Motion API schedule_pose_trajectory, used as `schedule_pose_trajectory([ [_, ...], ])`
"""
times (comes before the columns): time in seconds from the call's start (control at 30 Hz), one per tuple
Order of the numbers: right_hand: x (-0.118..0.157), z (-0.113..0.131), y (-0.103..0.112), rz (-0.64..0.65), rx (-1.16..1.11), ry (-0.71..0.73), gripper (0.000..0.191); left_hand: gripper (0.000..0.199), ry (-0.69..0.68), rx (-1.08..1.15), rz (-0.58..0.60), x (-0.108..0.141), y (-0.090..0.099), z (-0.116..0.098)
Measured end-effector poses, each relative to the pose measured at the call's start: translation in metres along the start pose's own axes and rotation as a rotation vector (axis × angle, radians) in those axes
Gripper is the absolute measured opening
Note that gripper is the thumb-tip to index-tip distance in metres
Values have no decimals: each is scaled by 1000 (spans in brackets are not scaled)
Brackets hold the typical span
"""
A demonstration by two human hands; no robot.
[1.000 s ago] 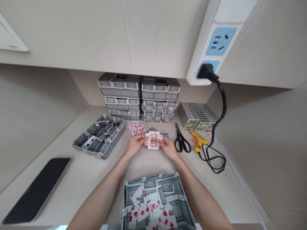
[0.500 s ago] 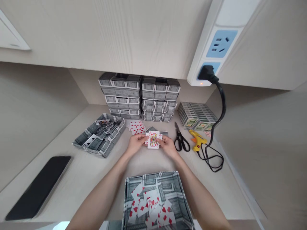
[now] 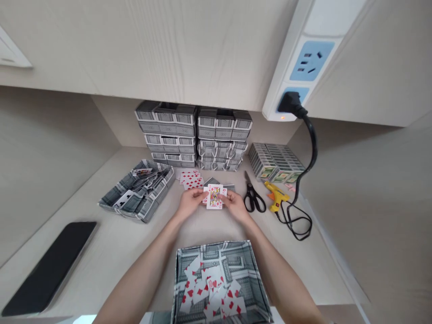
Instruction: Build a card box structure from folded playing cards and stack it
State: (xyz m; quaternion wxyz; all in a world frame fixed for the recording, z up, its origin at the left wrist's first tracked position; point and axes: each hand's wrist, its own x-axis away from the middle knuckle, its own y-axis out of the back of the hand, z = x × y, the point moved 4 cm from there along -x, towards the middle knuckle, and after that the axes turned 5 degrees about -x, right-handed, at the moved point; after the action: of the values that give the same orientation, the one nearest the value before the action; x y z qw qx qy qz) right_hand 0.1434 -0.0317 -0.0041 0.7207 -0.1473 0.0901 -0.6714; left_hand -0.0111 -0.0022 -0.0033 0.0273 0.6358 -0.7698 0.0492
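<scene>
Both my left hand and my right hand grip playing cards from opposite sides, thumbs on top. An upright jack of diamonds lies across another card that shows at both sides beneath it. Just behind my hands are face-down cards, partly hidden. Beyond my left hand several red diamond cards lie face up on the table. Close to my body stands an open box made of cards, with cut red card pieces inside.
Left of my hands is a card-built tray of loose cards, with a black phone-like slab nearer me. Card-built boxes are stacked at the back. Black scissors, a yellow glue gun and packed card decks lie right.
The view has shifted slightly, so the background things sit a little further left. My hands keep hold of the same cards in nearly the same position.
</scene>
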Motion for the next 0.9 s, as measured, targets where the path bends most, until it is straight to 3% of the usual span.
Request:
schedule_pose_trajectory([
  [0.73,-6,-10,7,-39,34,36,39,35,19,8,-38,-1,2,2],
  [0.9,-5,-11,9,-53,35,39,42,36,80,117,149,4,5,-5],
])
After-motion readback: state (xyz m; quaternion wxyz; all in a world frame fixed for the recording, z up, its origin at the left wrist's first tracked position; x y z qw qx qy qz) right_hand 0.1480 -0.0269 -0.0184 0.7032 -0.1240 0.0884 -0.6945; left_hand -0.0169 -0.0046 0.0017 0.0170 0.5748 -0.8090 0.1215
